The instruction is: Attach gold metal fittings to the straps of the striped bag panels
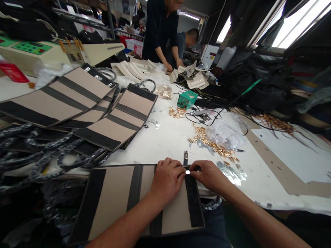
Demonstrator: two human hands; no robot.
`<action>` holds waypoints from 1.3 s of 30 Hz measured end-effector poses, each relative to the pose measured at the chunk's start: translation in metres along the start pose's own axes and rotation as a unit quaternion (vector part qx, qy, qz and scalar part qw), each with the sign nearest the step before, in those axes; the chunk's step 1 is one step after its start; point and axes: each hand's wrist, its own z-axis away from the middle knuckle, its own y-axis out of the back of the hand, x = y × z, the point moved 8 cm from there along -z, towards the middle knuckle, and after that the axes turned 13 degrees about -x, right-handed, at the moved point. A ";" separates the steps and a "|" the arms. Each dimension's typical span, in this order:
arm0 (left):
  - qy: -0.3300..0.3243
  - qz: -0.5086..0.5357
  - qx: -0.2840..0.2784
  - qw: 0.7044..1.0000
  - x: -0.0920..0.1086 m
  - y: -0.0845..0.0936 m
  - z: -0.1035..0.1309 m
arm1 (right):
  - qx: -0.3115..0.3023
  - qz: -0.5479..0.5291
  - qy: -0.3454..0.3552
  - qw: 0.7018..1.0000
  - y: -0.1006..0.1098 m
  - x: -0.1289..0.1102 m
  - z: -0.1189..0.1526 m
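Observation:
A beige and black bag panel [116, 201] lies in front of me, partly over the table's near edge. Curled over its top edge is my left hand [166, 182], fingertips together beside a small shiny metal plate [187, 172]. My right hand [208, 175] pinches that plate from the other side, against the panel's black strip [192, 199]. Just above the plate, a dark tab with a metal fitting [186, 157] sticks out past the panel's edge. My forearm covers part of the panel.
Similar panels with wrapped handles are stacked on the left [108, 127]. Gold-coloured fittings [222, 150] and clear-looking metal plates [232, 174] lie scattered right, near a plastic bag [227, 131]. Behind stand a green box [186, 99] and a co-worker [160, 30] handling pieces.

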 end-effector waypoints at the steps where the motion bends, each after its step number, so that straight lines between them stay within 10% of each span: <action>1: -0.002 -0.002 -0.001 1.000 0.001 0.000 0.000 | -0.001 0.002 -0.003 1.000 -0.001 0.001 0.000; 11: -0.002 -0.014 -0.010 1.000 0.000 -0.001 -0.003 | 0.023 0.043 0.008 0.999 -0.006 0.008 0.007; 19: -0.005 -0.022 -0.016 1.000 -0.003 -0.001 -0.008 | 0.127 0.057 -0.132 0.981 0.081 0.091 0.035; 26: 0.006 -0.013 -0.029 0.999 -0.010 -0.001 -0.019 | 0.089 0.081 -0.198 0.973 0.060 0.158 0.032; 39: 0.015 -0.004 -0.014 1.000 -0.012 -0.003 -0.017 | 0.070 -0.090 -0.218 0.969 0.054 0.166 0.014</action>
